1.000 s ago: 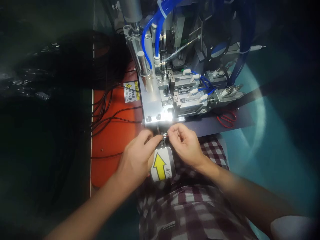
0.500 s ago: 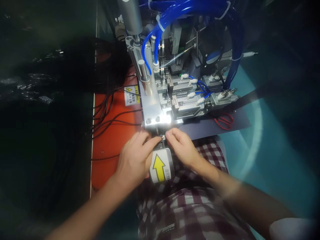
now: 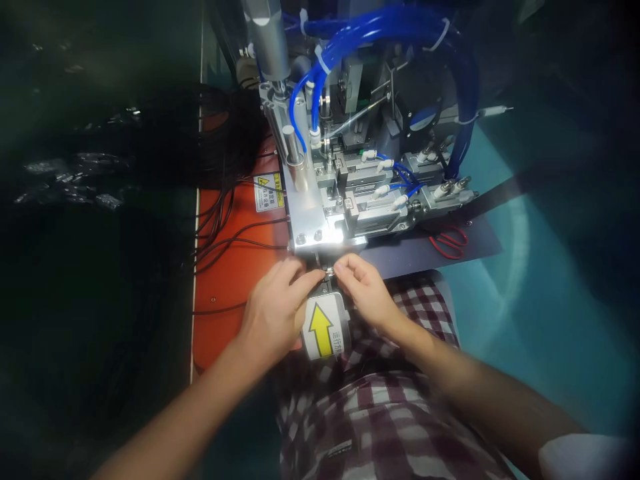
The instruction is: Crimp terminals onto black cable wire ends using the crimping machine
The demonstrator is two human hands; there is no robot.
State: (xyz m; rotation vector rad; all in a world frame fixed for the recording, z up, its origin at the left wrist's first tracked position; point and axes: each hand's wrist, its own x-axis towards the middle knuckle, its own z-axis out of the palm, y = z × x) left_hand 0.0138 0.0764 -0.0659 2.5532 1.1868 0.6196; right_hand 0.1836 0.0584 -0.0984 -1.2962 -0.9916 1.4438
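Note:
Between my fingertips, just in front of the machine, is a tiny metallic piece (image 3: 329, 271), too small to name. My right hand (image 3: 367, 288) is closed in a pinch on its right side. From the left, my left hand (image 3: 277, 308) has its thumb stretched to the same piece, its fingers curled over and partly hidden. Below the fingertips is a white guard or cover (image 3: 311, 341) with a yellow arrow (image 3: 321, 328) pointing at the machine. The bright metal block (image 3: 320, 230) of the machine lies right beyond my hands.
Cylinders with blue air tubes (image 3: 390, 23) stand behind the block. An orange base plate (image 3: 225, 287) with black cables (image 3: 235, 235) lies at left, beside a warning label (image 3: 269, 192). Red-handled scissors or a red loop (image 3: 450, 241) rest at right on a dark sheet (image 3: 400, 257). Checkered cloth (image 3: 370, 413) covers my lap.
The view has shifted slightly, so the machine and base sit a little further right. My hands stay at the same spot, with the small piece now showing a bit more between the fingertips.

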